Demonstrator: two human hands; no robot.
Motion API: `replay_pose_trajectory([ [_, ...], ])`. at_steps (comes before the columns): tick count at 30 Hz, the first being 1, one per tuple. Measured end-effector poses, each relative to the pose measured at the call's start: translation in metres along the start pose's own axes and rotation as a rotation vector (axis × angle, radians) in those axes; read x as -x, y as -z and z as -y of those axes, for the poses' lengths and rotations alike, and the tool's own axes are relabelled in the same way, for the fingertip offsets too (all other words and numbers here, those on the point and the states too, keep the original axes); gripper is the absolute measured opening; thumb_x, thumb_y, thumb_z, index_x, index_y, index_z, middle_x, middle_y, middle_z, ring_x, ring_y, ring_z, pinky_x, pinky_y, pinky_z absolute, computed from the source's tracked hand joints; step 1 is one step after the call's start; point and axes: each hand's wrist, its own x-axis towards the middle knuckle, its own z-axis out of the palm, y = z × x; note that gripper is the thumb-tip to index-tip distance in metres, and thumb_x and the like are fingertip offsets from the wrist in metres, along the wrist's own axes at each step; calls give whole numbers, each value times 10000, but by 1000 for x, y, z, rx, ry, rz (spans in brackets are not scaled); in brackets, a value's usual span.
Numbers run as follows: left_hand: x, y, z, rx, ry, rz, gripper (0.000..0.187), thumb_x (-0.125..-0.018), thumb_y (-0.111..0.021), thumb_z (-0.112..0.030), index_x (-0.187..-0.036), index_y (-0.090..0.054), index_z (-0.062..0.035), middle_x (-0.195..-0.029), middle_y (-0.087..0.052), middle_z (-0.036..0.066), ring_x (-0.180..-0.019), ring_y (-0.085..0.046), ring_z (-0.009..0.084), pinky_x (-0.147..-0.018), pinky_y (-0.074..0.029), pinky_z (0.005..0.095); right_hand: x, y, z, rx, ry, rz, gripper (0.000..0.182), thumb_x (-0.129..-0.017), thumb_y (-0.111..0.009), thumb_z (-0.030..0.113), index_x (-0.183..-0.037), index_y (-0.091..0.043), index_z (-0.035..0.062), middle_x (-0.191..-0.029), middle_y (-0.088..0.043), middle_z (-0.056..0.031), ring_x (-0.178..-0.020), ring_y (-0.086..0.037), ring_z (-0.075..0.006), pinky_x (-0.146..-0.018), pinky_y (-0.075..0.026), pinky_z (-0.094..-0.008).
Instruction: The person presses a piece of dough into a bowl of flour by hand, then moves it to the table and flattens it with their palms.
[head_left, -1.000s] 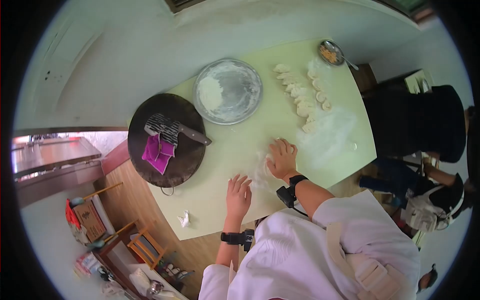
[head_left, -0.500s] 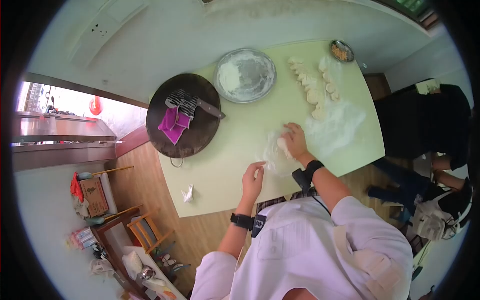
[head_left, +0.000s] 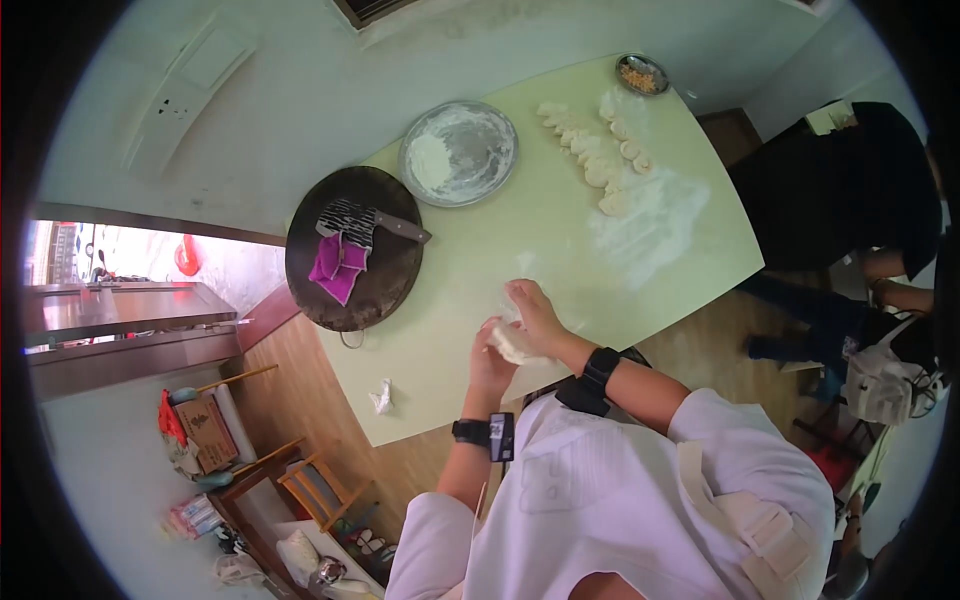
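Note:
A pale lump of dough (head_left: 514, 346) is held between my two hands near the table's front edge. My left hand (head_left: 490, 366) has its fingers closed on the dough's left side. From the right, my right hand (head_left: 541, 322) closes over the same lump, its fingers pointing away from me. Parts of the dough are hidden by the hands. Loose flour dusts the pale green table (head_left: 470, 250) around them. Farther back lie several shaped dough pieces (head_left: 592, 165) in two rows.
A round metal tray (head_left: 480, 155) with flour stands at the back. Left of it, a dark round board (head_left: 390, 285) carries a cleaver (head_left: 400, 226) and a purple cloth (head_left: 340, 268). A small bowl (head_left: 641, 76) sits at the far corner. Crumpled white paper (head_left: 381, 397) lies front left. Another person (head_left: 840, 200) is at the right.
My hands have come together; the dough, earlier under my right hand on the table, is now lifted between both. The head view has shifted and turned slightly.

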Motion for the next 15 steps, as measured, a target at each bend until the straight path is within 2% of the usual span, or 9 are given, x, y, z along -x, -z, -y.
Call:
replay_pose_trajectory([
  [1, 4, 18, -3, -7, 3, -9, 331, -814, -429, -362, -1018, -472, -105, -930, -531, 93, -885, -507, 257, -809, -411, 402, -1, -5, 1, 190, 160, -9, 245, -793, -495, 206, -928, -507, 3, -1022, -484, -187, -959, -453, -311, -830, -357, -369],
  [2, 7, 37, -5, 59, -58, -108, 306, -812, -431, -358, -981, -483, -108, -882, -535, 91, -859, -512, 264, -788, -420, 405, -2, -10, 1, 382, 318, -18, 288, -791, -493, 209, -977, -485, -11, -1076, -465, -195, -1012, -433, -320, -865, -342, -369],
  [3, 12, 51, -8, 125, -119, -206, 284, -811, -433, -355, -943, -495, -111, -835, -539, 89, -833, -517, 270, -768, -430, 409, -2, -13, 2, 449, 321, 107, 405, -789, -488, 232, -1088, -425, -34, -1183, -403, -196, -1126, -357, -315, -942, -279, -383],
  [4, 21, 57, -12, 124, -116, -213, 284, -811, -433, -355, -943, -495, -111, -835, -539, 89, -833, -517, 270, -768, -430, 409, -1, -17, -1, 445, 314, 109, 405, -789, -488, 232, -1088, -425, -34, -1183, -403, -196, -1126, -357, -315, -942, -279, -383],
  [6, 37, 61, -20, 221, -203, -221, 279, -812, -420, -343, -927, -508, -105, -772, -542, 84, -783, -511, 261, -747, -431, 393, 1, -26, -9, 958, 617, 284, 500, -787, -477, 265, -1172, -364, -32, -1252, -341, -176, -1182, -293, -298, -981, -216, -403],
  [7, 40, 63, -23, 264, -244, -255, 291, -813, -419, -350, -927, -506, -98, -749, -541, 86, -779, -509, 267, -728, -432, 389, 0, -26, -20, 1044, 659, 366, 560, -784, -469, 294, -1222, -317, -19, -1301, -284, -152, -1223, -239, -269, -1001, -168, -423],
  [10, 50, 66, -32, 245, -247, -209, 310, -813, -415, -357, -936, -505, -87, -752, -540, 86, -772, -507, 267, -728, -430, 382, -10, -17, -40, 1004, 632, 433, 571, -788, -462, 303, -1235, -301, -14, -1310, -279, -132, -1231, -230, -242, -1003, -163, -417],
  [13, 54, 64, -37, 188, -216, -202, 328, -814, -412, -359, -951, -505, -76, -749, -538, 85, -761, -505, 264, -730, -427, 368, -24, 6, -40, 1100, 518, 293, 577, -786, -468, 294, -1252, -281, 9, -1326, -263, -109, -1241, -210, -223, -1006, -154, -414],
  [15, 50, 63, -37, 184, -201, -226, 334, -814, -412, -356, -956, -504, -68, -747, -537, 86, -755, -503, 258, -733, -426, 362, -38, 34, -38, 1137, 370, 211, 570, -788, -465, 292, -1252, -284, 15, -1327, -260, -105, -1243, -206, -223, -1006, -153, -414],
])
